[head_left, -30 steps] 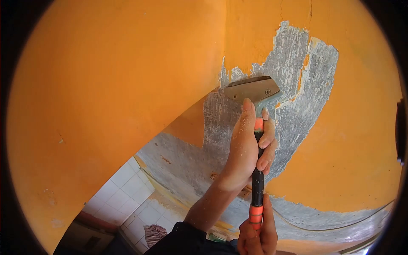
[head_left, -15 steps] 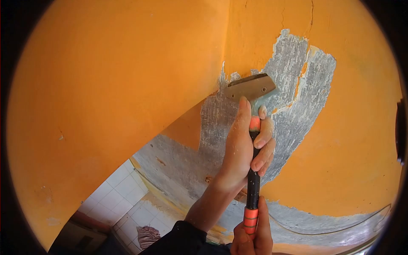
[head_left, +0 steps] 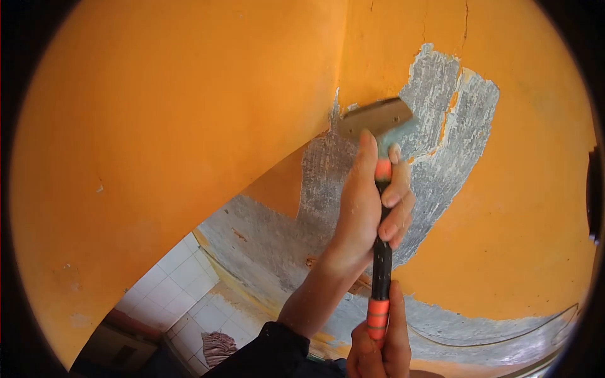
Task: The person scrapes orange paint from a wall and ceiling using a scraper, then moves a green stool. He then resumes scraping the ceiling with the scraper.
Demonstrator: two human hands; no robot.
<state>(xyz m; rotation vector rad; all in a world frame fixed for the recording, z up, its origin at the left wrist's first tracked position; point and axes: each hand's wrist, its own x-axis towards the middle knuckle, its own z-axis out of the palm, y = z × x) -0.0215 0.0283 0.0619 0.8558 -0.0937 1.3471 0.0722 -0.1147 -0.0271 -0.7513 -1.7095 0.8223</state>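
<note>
A paint scraper with a wide metal blade [head_left: 378, 116] and a black handle with orange bands [head_left: 380, 271] is pressed against an orange wall [head_left: 157, 126]. My left hand [head_left: 362, 208] grips the handle just below the blade, thumb stretched up toward the blade. At the bottom of the view, my right hand [head_left: 381, 349] holds the orange end of the handle. The blade lies at the upper left edge of a scraped grey patch [head_left: 441, 157], where bare plaster shows.
The grey stripped band continues down and to the right along the wall [head_left: 479, 327]. Cracks run through the paint near the top [head_left: 465, 19]. White wall tiles [head_left: 170, 283] and a bundled cloth [head_left: 217, 346] show far below at lower left.
The blade dipped slightly, then slid upward along the wall at the edge of the orange paint. Both hands rose with the handle.
</note>
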